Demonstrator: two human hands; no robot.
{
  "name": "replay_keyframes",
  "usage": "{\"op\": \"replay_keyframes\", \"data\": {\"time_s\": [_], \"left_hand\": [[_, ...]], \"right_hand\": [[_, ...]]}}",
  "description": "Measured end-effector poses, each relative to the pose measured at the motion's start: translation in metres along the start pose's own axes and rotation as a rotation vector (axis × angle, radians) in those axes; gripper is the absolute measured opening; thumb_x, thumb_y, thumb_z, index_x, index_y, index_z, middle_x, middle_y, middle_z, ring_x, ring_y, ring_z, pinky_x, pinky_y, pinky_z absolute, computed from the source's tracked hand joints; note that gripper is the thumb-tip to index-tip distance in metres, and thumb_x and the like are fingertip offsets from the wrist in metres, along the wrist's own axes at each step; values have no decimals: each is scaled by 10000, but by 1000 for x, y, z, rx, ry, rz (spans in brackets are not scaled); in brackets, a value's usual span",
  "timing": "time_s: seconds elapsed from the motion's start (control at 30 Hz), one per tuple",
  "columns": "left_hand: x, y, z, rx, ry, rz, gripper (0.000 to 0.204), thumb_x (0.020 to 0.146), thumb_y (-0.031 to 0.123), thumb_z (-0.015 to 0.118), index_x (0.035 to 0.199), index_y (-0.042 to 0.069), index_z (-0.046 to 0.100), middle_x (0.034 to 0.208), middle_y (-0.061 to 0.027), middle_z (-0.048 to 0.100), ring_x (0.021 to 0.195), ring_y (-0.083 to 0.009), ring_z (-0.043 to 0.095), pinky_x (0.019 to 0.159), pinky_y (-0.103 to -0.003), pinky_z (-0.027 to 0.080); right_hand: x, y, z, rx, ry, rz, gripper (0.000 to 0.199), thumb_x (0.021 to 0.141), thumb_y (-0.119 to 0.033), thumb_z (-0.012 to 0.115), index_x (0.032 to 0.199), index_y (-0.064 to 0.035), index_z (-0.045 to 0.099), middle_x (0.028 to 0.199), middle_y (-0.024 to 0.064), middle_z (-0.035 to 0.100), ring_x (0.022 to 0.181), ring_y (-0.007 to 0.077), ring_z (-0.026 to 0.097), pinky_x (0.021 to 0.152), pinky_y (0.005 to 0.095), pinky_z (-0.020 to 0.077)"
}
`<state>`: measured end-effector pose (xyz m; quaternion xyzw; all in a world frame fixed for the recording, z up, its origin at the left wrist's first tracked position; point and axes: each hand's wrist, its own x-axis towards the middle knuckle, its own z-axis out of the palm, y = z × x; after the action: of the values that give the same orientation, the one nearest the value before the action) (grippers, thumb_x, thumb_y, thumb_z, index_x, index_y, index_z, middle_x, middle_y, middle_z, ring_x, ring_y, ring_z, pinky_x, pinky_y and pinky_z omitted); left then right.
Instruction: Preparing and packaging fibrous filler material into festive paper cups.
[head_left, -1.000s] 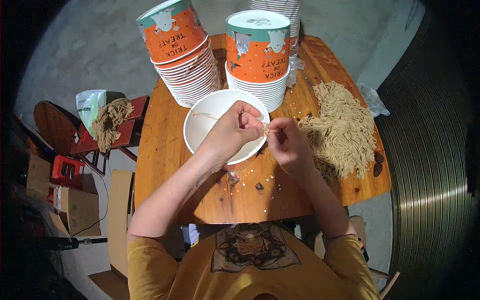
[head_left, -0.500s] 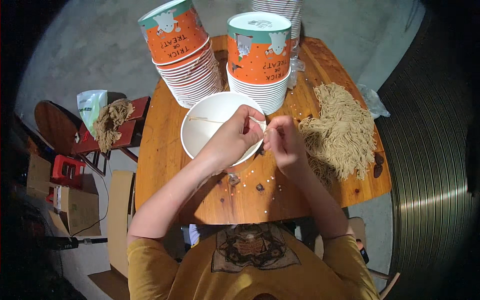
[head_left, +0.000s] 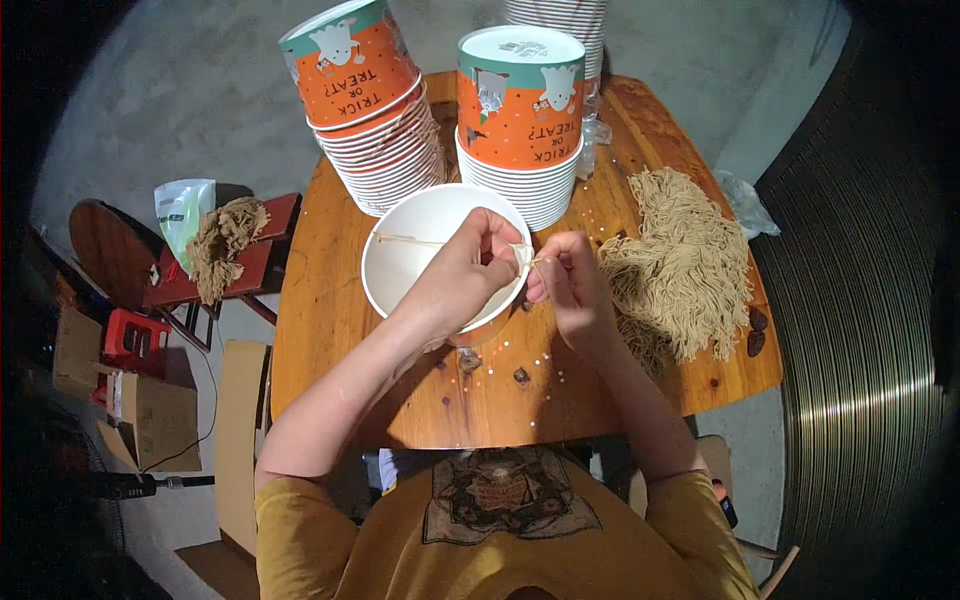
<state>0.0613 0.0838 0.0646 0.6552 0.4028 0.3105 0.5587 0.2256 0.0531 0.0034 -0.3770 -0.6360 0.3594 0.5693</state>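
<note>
A white-lined paper bucket (head_left: 395,275) stands on the wooden table with its mouth toward me. Thin tan cord (head_left: 408,239) stretches across the inside of it, from the left wall toward my hands. My left hand (head_left: 465,272) reaches over the mouth and pinches the bucket's right rim between thumb and fingers. Just outside that rim, my right hand (head_left: 572,295) is closed in a pinch on the cord, a short bit of which shows between the two hands. My fingers partly hide the spot where the cord meets the rim.
Upside-down stacks of orange and green buckets, one tilted (head_left: 355,85) and one upright (head_left: 522,110), stand behind. A heap of tan cords (head_left: 690,270) lies at the right. Small pale discs dot the wooden table (head_left: 430,410). A red bench (head_left: 250,245) holds more cord at the left.
My right fingers have shifted slightly at the rim, and the cord between the hands shows more plainly. The left fingers have opened a little from the rim's edge. The bucket stays put.
</note>
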Motion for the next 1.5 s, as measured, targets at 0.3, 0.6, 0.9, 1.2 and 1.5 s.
{"op": "replay_keyframes", "data": {"time_s": [0.3, 0.6, 0.9, 1.2, 1.5], "left_hand": [[-3, 1, 2, 52, 11, -10, 255, 807, -10, 581, 1028, 58, 475, 907, 4, 474, 862, -90, 450, 806, -226, 372], [0, -5, 4, 35, 60, 81, 188, 854, 14, 569, 1001, 63, 463, 877, 18, 471, 838, -78, 454, 791, -222, 372], [-10, -4, 13, 508, 179, 464, 169, 861, 3, 540, 975, 16, 417, 839, -114, 495, 769, -221, 521, 707, -321, 432], [-18, -2, 6, 739, 176, 539, 192, 830, 4, 565, 975, 11, 439, 860, -172, 525, 808, -347, 545, 703, -408, 443], [-37, 6, 6, 715, 62, 330, 285, 864, 157, 631, 1028, 16, 445, 801, -156, 591, 758, -314, 611, 668, -414, 478]], "right_hand": [[0, 2, -1, 60, 4, 13, 115, 1002, -161, 378, 991, -52, 412, 779, 27, 507, 656, 76, 500, 617, 216, 439], [6, -15, -11, -202, -49, -93, 139, 886, -86, 590, 942, -59, 466, 742, 22, 515, 591, 96, 490, 528, 263, 407], [11, -27, -16, -698, -43, -493, 204, 758, 16, 652, 889, -56, 514, 771, 95, 504, 664, 256, 564, 564, 352, 457], [11, -32, -34, -503, -313, -188, 182, 778, 17, 615, 913, -50, 515, 789, 53, 520, 666, 170, 539, 606, 294, 454], [24, -53, -35, -545, -282, -253, 169, 822, -74, 618, 976, -73, 546, 807, 89, 545, 734, 256, 567, 658, 342, 479]]}}
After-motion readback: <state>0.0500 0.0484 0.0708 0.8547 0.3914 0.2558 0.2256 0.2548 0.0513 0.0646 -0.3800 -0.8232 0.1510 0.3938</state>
